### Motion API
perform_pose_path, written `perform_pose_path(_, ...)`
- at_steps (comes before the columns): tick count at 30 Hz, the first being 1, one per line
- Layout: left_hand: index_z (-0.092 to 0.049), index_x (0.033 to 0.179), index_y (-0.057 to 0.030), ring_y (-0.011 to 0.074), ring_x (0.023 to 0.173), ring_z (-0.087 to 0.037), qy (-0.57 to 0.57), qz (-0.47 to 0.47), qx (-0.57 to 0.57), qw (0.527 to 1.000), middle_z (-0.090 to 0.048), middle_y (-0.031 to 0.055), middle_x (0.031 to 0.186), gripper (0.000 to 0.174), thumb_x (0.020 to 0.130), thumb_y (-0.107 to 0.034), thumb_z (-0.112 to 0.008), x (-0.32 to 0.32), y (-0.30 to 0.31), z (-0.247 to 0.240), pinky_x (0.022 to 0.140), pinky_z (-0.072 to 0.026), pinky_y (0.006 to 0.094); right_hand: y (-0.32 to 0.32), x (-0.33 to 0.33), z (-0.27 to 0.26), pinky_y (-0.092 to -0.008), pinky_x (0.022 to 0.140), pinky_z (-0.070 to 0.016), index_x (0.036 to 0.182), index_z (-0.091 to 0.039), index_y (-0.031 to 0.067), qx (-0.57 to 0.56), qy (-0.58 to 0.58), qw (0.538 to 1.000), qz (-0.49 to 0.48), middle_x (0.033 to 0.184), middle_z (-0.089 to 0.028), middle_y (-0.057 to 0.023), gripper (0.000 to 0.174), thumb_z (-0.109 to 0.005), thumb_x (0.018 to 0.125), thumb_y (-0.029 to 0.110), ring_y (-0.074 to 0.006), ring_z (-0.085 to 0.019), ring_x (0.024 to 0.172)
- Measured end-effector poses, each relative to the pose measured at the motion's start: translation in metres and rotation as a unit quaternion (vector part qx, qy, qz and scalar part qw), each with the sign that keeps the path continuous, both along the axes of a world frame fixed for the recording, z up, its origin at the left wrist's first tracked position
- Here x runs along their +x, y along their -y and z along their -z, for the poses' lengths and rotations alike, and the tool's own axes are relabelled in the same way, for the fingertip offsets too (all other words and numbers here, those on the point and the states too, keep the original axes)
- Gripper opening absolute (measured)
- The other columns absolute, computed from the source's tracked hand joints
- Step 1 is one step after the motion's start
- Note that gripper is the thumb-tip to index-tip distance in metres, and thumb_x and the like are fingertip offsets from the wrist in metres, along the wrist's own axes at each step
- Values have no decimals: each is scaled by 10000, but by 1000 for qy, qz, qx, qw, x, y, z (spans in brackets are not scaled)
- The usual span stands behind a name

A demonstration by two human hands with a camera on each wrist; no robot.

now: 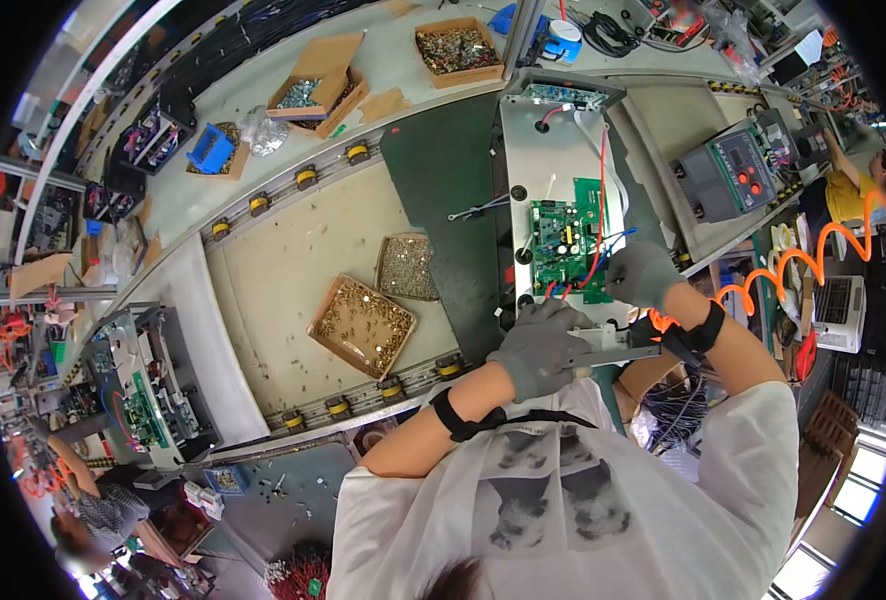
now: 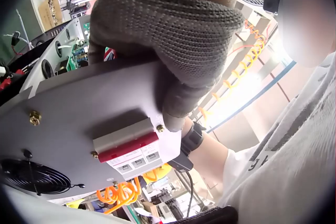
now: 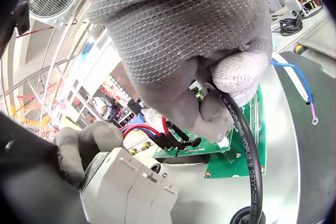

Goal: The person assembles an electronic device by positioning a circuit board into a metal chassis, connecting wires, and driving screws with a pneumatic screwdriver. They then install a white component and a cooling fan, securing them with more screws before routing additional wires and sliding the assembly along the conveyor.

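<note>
A grey-gloved left hand (image 1: 543,350) (image 2: 168,35) (image 3: 89,148) grips the top edge of the dark end panel (image 2: 79,98), thumb on its outer face, fingers behind it. Below the thumb is a breaker (image 2: 128,148) (image 3: 128,190) with a red strip. The gloved right hand (image 1: 645,275) (image 3: 184,50) pinches a thick black cable (image 3: 247,140) between thumb and fingers, above a green circuit board (image 1: 568,240) (image 3: 236,155). Red and blue wires (image 3: 144,129) run between the two hands. The cable's end is hidden by the fingers.
Boxes of small parts (image 1: 363,328) stand left of the chassis (image 1: 513,140). A grey device with red knobs (image 1: 733,170) stands to the right, near a coiled orange hose (image 1: 833,235). Roller rails (image 1: 307,178) border the bench.
</note>
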State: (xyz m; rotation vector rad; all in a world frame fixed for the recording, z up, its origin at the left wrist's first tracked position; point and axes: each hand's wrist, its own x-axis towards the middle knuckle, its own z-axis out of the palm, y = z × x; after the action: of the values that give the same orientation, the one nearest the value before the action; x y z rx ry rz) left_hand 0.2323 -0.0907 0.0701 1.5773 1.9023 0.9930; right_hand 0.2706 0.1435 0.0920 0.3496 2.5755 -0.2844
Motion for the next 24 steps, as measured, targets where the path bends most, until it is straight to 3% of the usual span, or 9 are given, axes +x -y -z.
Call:
perform_pose_path(6, -671, 1005, -187, 252, 1106, -412, -8, 2, -4, 1000, -522, 15, 1162, 312, 700, -254, -685, -4, 0, -1, 934, -316, 406, -5, -4, 4, -368, 638, -485, 667, -673, 118, -28, 30, 999, 6, 692, -634, -81, 102, -629, 630, 202, -271, -605, 698)
perform_pose_path(8, -649, 999, -137, 257, 980, -510, 126, -10, 208, 970, -582, 51, 1052, 303, 717, -244, -678, -19, 4, 11, 853, -388, 386, -5, -2, 3, -366, 648, -482, 668, -674, 121, -42, 33, 999, 9, 707, -640, -72, 89, -638, 638, 197, -271, -606, 709)
perform_pose_path(10, -624, 974, -83, 271, 849, -568, 204, -163, 259, 930, -614, 92, 939, 253, 777, -240, -639, -35, 14, 45, 764, -443, 374, 0, 6, -9, -368, 658, -469, 742, -678, 114, -46, -41, 998, -17, 694, -632, -80, 127, -667, 667, 215, -268, -603, 722)
perform_pose_path(12, -624, 998, -71, 309, 927, -577, 424, -377, 53, 822, -628, 118, 967, 321, 838, -342, -565, -43, 38, 52, 844, -436, 361, 11, 14, -34, -375, 658, -463, 798, -672, 110, -42, -74, 996, -28, 701, -626, -87, 165, -667, 686, 232, -272, -599, 728)
perform_pose_path(13, -624, 998, -71, 309, 927, -577, 422, -381, 55, 821, -628, 118, 967, 321, 838, -342, -565, -44, 42, 58, 844, -436, 361, 18, 19, -47, -383, 658, -458, 853, -665, 106, -39, -104, 993, -37, 708, -620, -94, 205, -667, 706, 249, -277, -595, 733)
perform_pose_path(15, -608, 1023, -36, 345, 963, -580, 240, -364, -252, 864, -625, 175, 1002, 423, 877, -410, -477, -43, 48, 77, 850, -436, 378, 38, 32, -66, -391, 648, -454, 884, -653, 97, -46, -168, 983, -51, 707, -608, -102, 221, -655, 718, 244, -285, -588, 723)
perform_pose_path(18, -574, 1076, -28, 351, 1009, -567, 241, -264, -186, 915, -597, 223, 1064, 425, 888, -391, -458, -23, 40, 115, 858, -434, 381, 71, 47, -71, -404, 637, -448, 901, -636, 83, -94, -243, 965, -38, 717, -593, -111, 213, -626, 740, 224, -306, -578, 703)
perform_pose_path(22, -578, 1083, -32, 355, 1015, -562, 298, -299, -207, 883, -587, 241, 1072, 431, 878, -391, -460, -28, 29, 128, 879, -421, 376, 87, 56, -47, -407, 627, -444, 857, -618, 66, -180, -261, 948, -10, 738, -591, -130, 160, -586, 769, 196, -325, -572, 701)
perform_pose_path(24, -609, 1000, -29, 383, 923, -581, 271, -315, -208, 885, -628, 212, 922, 429, 875, -408, -450, -37, 31, 121, 820, -426, 421, 91, 57, -38, -397, 586, -443, 843, -593, 63, -141, -271, 951, -44, 728, -597, -125, 148, -559, 790, 197, -312, -580, 674)
